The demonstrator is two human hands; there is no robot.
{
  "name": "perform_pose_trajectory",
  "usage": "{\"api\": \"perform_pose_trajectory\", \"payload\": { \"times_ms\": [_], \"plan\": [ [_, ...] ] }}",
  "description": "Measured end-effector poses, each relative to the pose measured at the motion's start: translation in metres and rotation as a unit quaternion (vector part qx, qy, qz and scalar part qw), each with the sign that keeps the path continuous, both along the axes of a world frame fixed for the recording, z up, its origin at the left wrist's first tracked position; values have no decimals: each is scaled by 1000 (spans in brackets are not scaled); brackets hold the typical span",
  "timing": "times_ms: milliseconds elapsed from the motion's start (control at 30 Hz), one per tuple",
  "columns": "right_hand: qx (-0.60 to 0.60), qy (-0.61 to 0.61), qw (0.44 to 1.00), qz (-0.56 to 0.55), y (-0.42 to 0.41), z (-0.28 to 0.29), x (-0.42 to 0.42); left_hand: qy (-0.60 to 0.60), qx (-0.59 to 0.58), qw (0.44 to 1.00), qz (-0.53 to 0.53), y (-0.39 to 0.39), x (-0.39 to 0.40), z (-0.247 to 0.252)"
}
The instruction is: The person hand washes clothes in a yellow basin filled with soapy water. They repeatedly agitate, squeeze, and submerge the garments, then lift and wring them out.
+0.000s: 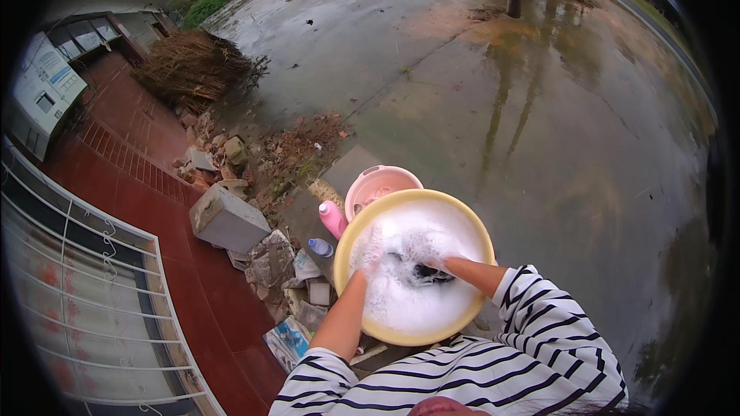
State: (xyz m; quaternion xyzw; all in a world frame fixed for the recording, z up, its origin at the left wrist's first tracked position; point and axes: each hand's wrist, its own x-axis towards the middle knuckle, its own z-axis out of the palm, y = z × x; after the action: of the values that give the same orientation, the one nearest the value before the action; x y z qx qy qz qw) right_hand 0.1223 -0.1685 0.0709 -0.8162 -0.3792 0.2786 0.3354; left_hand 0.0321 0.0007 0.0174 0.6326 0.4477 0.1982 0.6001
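Observation:
A yellow plastic basin (488,242) full of white soap suds (416,306) stands right before me. Both my hands are inside it, coated in foam. My left hand (372,251) is at the basin's left side, its fingers pointing away from me. Toward the middle, my right hand (435,249) is bent inward above a dark wet cloth (433,274) that shows through a gap in the suds. Foam hides the fingers of both hands, so whether either grips anything is not visible.
Behind the yellow basin is a pink basin (384,176) with items inside. A pink bottle (332,219) and a small clear bottle (321,247) stand to its left. Farther left lie a concrete block (228,219), rubble (222,156) and a barred window (104,312). Wet concrete (578,185) stretches right.

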Motion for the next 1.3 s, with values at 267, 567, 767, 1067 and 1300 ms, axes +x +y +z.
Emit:
{"api": "perform_pose_trajectory", "payload": {
  "times_ms": [267, 567, 767, 1067, 1300],
  "plan": [
    [62, -52, 991, 107, -53, 93, -33, 147, 296, 919, -214, -15, -66, 91],
    [-191, -84, 975, 76, -13, 33, -18, 309, 399, 807, -307, -66, -49, 23],
    [-185, 77, 977, 69, -11, -15, 14, 454, 273, 668, -523, -26, -15, -8],
    [-159, 113, 979, 56, -10, -58, 20, 471, 195, 714, -480, -13, -27, -107],
    [-154, 39, 987, 39, -1, -41, 12, 444, 241, 740, -444, -12, -16, -92]
  ]
}}
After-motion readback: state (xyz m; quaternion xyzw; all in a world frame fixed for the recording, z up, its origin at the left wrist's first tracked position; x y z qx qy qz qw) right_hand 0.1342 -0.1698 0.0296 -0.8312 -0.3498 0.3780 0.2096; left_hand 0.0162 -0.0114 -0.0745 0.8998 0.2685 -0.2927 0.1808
